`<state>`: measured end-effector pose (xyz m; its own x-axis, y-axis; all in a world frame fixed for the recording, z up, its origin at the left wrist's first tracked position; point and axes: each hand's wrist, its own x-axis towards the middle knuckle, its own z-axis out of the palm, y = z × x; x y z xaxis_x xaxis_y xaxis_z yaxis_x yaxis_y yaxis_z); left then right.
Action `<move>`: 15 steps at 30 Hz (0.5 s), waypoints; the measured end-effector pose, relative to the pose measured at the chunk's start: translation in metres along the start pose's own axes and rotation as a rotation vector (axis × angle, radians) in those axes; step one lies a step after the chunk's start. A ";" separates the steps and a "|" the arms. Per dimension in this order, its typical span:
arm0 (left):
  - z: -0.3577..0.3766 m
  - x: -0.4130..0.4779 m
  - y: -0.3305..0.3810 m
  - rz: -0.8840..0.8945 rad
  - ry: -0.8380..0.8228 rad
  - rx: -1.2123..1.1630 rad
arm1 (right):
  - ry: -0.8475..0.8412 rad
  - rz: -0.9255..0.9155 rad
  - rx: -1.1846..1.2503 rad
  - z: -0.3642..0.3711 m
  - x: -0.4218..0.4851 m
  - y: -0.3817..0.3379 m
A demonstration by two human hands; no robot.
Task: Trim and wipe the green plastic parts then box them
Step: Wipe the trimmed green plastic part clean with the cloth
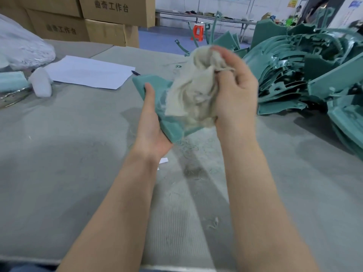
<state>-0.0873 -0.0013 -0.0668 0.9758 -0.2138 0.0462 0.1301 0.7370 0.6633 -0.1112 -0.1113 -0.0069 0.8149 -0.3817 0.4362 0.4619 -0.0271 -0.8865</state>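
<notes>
Just above the table (59, 163), left hand (151, 124) grips 1 green part (170, 125) from underneath, right hand (235, 95) clamps a bunched rag (194, 89) on top. I'd brace the part firmly and wipe edge to edge, then flip it.

Matt green plastic part (169, 122), soft cloth rag (194, 89)

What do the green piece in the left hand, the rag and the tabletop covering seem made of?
The green piece looks like moulded plastic, matte teal: a stiff flat panel with a thin edge. The rag is soft off-white cloth, bunching in folds. The tabletop covering is probably grey felt or carpet-like fabric, dull and faintly ribbed.
</notes>
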 end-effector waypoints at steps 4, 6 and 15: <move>0.006 0.000 -0.002 -0.032 -0.014 0.086 | -0.240 -0.187 -0.615 0.031 -0.003 0.032; -0.001 -0.002 -0.002 0.009 0.025 0.047 | -0.448 -0.266 -0.720 0.040 -0.024 0.044; 0.001 -0.002 0.000 0.119 0.015 -0.094 | -0.471 -0.291 -0.777 0.027 -0.029 0.045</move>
<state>-0.0895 -0.0013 -0.0666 0.9878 -0.1123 0.1082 0.0289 0.8137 0.5806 -0.1043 -0.0763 -0.0552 0.8404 0.1429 0.5228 0.4447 -0.7331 -0.5146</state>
